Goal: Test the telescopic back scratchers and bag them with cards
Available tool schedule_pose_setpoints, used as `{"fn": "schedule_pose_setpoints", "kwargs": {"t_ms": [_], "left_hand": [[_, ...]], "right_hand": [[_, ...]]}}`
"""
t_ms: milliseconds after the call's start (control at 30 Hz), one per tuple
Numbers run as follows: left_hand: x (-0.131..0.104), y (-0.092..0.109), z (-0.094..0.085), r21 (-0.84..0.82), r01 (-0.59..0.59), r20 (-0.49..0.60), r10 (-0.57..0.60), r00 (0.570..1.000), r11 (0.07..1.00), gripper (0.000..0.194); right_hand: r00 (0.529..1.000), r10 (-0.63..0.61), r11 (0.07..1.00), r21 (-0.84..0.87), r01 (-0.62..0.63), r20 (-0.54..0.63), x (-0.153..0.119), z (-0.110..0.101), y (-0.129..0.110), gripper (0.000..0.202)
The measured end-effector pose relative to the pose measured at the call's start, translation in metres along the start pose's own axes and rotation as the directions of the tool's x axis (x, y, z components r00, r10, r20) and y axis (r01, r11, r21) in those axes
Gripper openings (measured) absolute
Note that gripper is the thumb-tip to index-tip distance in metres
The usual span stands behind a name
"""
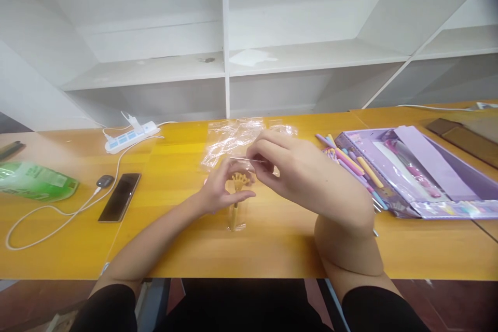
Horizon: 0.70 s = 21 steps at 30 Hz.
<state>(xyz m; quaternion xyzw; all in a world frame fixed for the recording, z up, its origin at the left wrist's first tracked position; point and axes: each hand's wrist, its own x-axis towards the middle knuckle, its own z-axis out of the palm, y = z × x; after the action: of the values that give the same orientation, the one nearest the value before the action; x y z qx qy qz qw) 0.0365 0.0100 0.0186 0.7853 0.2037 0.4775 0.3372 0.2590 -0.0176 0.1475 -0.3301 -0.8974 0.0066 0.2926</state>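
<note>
My left hand (218, 188) is curled around the upper part of a clear plastic bag (240, 227). Inside the bag is a thin yellow stick (234, 215) with a crown-shaped yellow top (240, 181), which looks like a pen. It lies between my left thumb and fingers. My right hand (290, 166) is bent over from the right, its fingertips pinched on a thin clear strip or edge of plastic (246, 159) that stretches to the left fingers. Whether this strip belongs to the bag, I cannot tell. Crumpled clear wrappers (229, 140) lie just behind my hands.
Right of my hands lie several colourful pens (352, 162) beside an open purple box (397, 176) holding a pink packaged item. To the left are a phone (120, 197), a white cable, a power strip (132, 137) and a green packet (37, 181). White shelving (225, 62) stands behind.
</note>
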Motion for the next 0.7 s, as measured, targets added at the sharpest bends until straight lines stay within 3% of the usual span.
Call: {"fn": "schedule_pose_setpoints", "kwargs": {"t_ms": [100, 200, 300, 400, 533, 700], "left_hand": [[-0.005, -0.007, 0.005, -0.145, 0.212, 0.13, -0.194, 0.972, 0.966, 0.036], [-0.003, -0.003, 0.008, -0.265, 0.229, 0.063, -0.22, 0.973, 0.937, 0.016], [0.0, 0.003, 0.008, -0.187, 0.164, -0.056, -0.177, 0.983, 0.969, 0.019], [0.0, 0.001, 0.01, -0.223, 0.224, -0.088, -0.248, 0.965, 0.949, 0.028], [-0.004, -0.003, 0.018, -0.333, 0.329, -0.025, -0.357, 0.934, 0.883, 0.034], [-0.008, -0.004, 0.024, -0.248, 0.411, 0.127, -0.391, 0.912, 0.877, 0.04]], "right_hand": [[1.0, 0.001, 1.0, -0.014, -0.001, -0.016, 0.001, 0.001, 0.001, 0.012], [0.991, -0.037, 0.999, 0.017, 0.04, -0.128, 0.002, -0.002, -0.001, 0.016], [0.977, -0.072, 0.993, 0.079, 0.089, -0.2, 0.002, -0.006, -0.005, 0.014], [0.983, -0.075, 0.992, 0.09, 0.09, -0.166, 0.002, -0.007, -0.009, 0.009], [0.99, -0.056, 0.996, 0.061, 0.064, -0.127, 0.003, -0.005, -0.007, 0.012], [0.999, -0.022, 0.996, 0.081, 0.024, -0.031, -0.001, -0.004, 0.001, 0.02]]}}
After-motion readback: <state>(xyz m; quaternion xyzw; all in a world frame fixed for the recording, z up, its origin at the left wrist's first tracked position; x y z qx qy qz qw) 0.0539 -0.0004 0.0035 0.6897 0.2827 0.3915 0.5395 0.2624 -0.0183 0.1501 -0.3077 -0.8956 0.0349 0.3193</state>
